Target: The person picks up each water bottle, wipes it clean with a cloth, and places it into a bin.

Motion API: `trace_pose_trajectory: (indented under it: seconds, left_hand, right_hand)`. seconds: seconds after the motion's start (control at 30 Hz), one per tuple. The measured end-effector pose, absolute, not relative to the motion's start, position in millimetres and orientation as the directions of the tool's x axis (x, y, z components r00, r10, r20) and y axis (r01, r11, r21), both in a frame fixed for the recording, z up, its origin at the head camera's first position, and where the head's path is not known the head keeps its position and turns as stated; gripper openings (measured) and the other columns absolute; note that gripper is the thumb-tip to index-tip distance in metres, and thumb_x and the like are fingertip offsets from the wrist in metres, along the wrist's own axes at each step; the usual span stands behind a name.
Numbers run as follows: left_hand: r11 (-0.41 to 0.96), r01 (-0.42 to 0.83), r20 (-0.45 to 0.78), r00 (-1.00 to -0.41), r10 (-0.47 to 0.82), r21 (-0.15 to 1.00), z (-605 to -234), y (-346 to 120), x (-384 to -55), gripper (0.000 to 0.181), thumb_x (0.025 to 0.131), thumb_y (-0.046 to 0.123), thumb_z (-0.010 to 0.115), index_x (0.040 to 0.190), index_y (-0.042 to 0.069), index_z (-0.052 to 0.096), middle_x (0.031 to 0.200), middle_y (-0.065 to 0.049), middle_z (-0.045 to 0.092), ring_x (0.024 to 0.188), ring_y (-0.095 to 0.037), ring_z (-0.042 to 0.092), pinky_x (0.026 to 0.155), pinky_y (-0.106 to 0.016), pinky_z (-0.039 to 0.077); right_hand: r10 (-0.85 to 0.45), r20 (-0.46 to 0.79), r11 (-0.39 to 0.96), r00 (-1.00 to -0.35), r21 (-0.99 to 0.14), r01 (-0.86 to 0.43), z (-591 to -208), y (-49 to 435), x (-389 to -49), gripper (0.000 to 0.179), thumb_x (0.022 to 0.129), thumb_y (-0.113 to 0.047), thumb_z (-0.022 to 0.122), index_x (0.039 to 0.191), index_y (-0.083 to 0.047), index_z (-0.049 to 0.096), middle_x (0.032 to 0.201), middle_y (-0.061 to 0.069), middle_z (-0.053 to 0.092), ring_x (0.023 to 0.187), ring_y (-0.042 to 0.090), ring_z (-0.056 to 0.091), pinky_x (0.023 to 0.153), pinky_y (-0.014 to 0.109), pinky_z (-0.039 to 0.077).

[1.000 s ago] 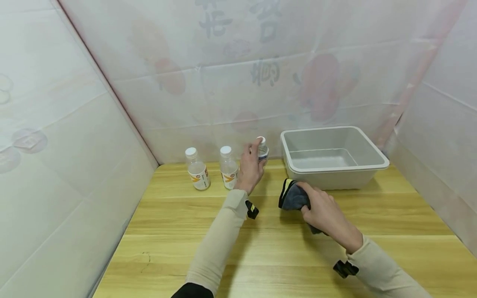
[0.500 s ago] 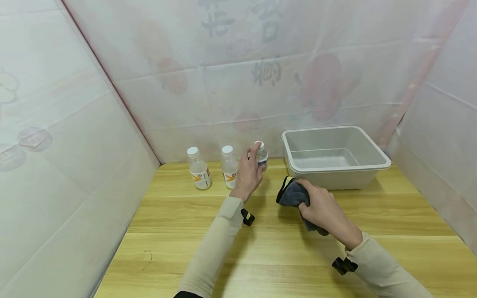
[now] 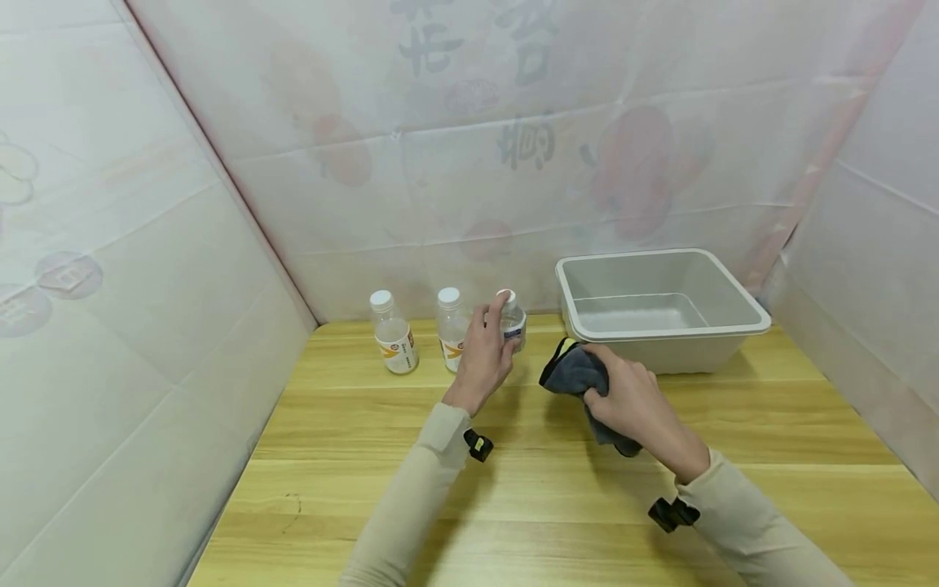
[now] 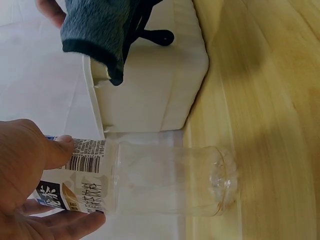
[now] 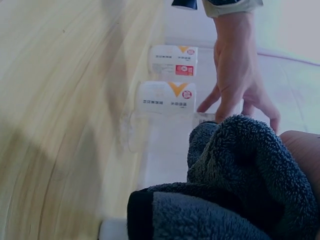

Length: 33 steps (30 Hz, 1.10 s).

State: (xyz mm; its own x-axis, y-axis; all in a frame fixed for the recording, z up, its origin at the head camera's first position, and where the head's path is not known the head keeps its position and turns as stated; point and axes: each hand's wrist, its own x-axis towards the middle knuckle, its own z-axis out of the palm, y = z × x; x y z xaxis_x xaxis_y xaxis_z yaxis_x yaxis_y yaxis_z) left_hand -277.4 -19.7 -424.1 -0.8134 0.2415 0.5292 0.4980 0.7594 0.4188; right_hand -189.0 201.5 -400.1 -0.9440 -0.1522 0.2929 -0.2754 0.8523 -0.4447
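My left hand (image 3: pixel 482 359) grips a clear plastic bottle (image 3: pixel 517 323) with a white cap. In the left wrist view its thumb and fingers wrap the printed label, and the bottle's transparent base (image 4: pixel 222 180) is right at the tabletop. One finger reaches up to the cap in the head view. My right hand (image 3: pixel 637 406) holds a bunched dark grey towel (image 3: pixel 575 375) with a black and yellow edge, just right of the bottle. In the right wrist view the towel (image 5: pixel 240 165) hides part of that bottle. Two similar capped bottles, a middle one (image 3: pixel 450 326) and a left one (image 3: pixel 397 346), stand upright.
A light grey plastic bin (image 3: pixel 660 346) stands at the back right, close behind the towel. The wooden table (image 3: pixel 587 522) meets a white printed sheet (image 3: pixel 352 269) at the back. More sheeting (image 3: pixel 132 367) rises along the left side.
My left hand has come down and slightly left with the bottle, which now sits lower and nearer. My right hand has shifted the towel slightly left and up toward the bottle.
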Motion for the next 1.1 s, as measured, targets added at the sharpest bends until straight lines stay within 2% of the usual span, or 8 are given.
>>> trace_pose_trajectory:
  seconds: [0.1, 0.23, 0.37, 0.57, 0.77, 1.1]
  left_hand:
    - [0.762, 0.496, 0.519, -0.818, 0.248, 0.416, -424.8, -21.7, -273.1, 0.074, 0.097, 0.019, 0.069, 0.155, 0.024, 0.023, 0.132, -0.021, 0.053, 0.107, -0.034, 0.065, 0.085, -0.043, 0.061]
    - [0.765, 0.496, 0.51, -0.821, 0.258, 0.41, -426.0, -23.8, -267.8, 0.074, 0.097, 0.019, 0.069, 0.155, 0.024, 0.023, 0.134, -0.022, 0.053, 0.107, -0.035, 0.066, 0.085, -0.044, 0.061]
    - [0.753, 0.524, 0.531, -0.801, 0.276, 0.398, -427.8, -27.1, -261.7, 0.074, 0.097, 0.019, 0.069, 0.154, 0.023, 0.023, 0.133, -0.021, 0.053, 0.107, -0.035, 0.066, 0.087, -0.044, 0.06]
    - [0.718, 0.579, 0.566, -0.764, 0.31, 0.387, -428.4, -32.4, -251.6, 0.074, 0.096, 0.018, 0.07, 0.154, 0.02, 0.025, 0.133, -0.021, 0.054, 0.107, -0.034, 0.066, 0.089, -0.044, 0.06]
    - [0.69, 0.595, 0.555, -0.764, 0.328, 0.411, -427.7, -37.8, -241.4, 0.075, 0.096, 0.016, 0.07, 0.156, 0.02, 0.024, 0.135, -0.022, 0.054, 0.111, -0.034, 0.065, 0.091, -0.044, 0.06]
    - [0.667, 0.613, 0.569, -0.753, 0.331, 0.424, -428.6, -49.9, -222.9, 0.077, 0.095, 0.015, 0.072, 0.156, 0.021, 0.026, 0.134, -0.02, 0.053, 0.109, -0.031, 0.064, 0.087, -0.042, 0.06]
  right_hand:
    - [-0.145, 0.279, 0.851, -0.949, -0.455, -0.264, -398.7, 201.0, -190.0, 0.061, 0.082, -0.01, 0.067, 0.141, -0.006, 0.054, 0.107, 0.029, 0.072, 0.082, 0.038, 0.068, 0.07, 0.054, 0.051]
    - [-0.142, 0.267, 0.847, -0.953, -0.466, -0.256, -397.4, 199.8, -191.5, 0.061, 0.084, -0.012, 0.066, 0.143, -0.006, 0.052, 0.103, 0.029, 0.072, 0.073, 0.031, 0.063, 0.064, 0.044, 0.047]
    - [-0.125, 0.258, 0.838, -0.958, -0.49, -0.241, -396.0, 198.3, -192.9, 0.062, 0.085, -0.014, 0.067, 0.144, -0.006, 0.052, 0.102, 0.029, 0.072, 0.067, 0.026, 0.058, 0.06, 0.036, 0.042]
    - [-0.104, 0.238, 0.823, -0.966, -0.524, -0.218, -391.1, 196.9, -193.2, 0.06, 0.086, -0.016, 0.067, 0.144, -0.006, 0.053, 0.114, 0.03, 0.07, 0.072, 0.029, 0.062, 0.063, 0.038, 0.046]
    - [-0.095, 0.206, 0.82, -0.974, -0.538, -0.194, -387.1, 193.1, -193.1, 0.061, 0.087, -0.019, 0.067, 0.145, -0.008, 0.053, 0.12, 0.03, 0.069, 0.081, 0.033, 0.065, 0.067, 0.041, 0.049]
    - [-0.092, 0.241, 0.81, -0.966, -0.547, -0.213, -377.4, 184.1, -192.4, 0.059, 0.088, -0.02, 0.066, 0.145, -0.009, 0.052, 0.119, 0.029, 0.069, 0.079, 0.032, 0.062, 0.065, 0.037, 0.046]
